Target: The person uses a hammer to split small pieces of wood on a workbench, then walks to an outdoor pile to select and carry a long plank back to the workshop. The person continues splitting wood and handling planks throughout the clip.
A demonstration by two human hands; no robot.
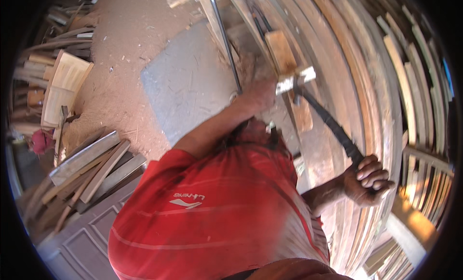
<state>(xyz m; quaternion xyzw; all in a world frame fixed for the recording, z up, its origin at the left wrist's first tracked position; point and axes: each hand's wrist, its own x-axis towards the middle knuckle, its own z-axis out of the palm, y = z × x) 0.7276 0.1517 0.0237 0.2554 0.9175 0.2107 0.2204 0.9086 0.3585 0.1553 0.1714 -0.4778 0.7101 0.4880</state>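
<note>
My right hand (369, 181) is closed round the black grip of a hammer (330, 123), held at the right. Its handle slants up and left to a dark head, which overlaps a sunlit pale strip (286, 85). My left hand (263, 93) reaches forward to the left end of that strip. Motion and shade smear its fingers, so its grip on the strip is unclear. A light wooden block (280, 51) lies just beyond, and another pale wood piece (303, 115) sits under the hammer's head end.
Long planks (357, 63) run along the right, with upright boards (410, 87) behind them. A grey sheet (188, 73) lies on the dusty floor (120, 48). A dark metal bar (224, 39) stands ahead. Timber offcuts (96, 169) and a panelled door (91, 241) are at left.
</note>
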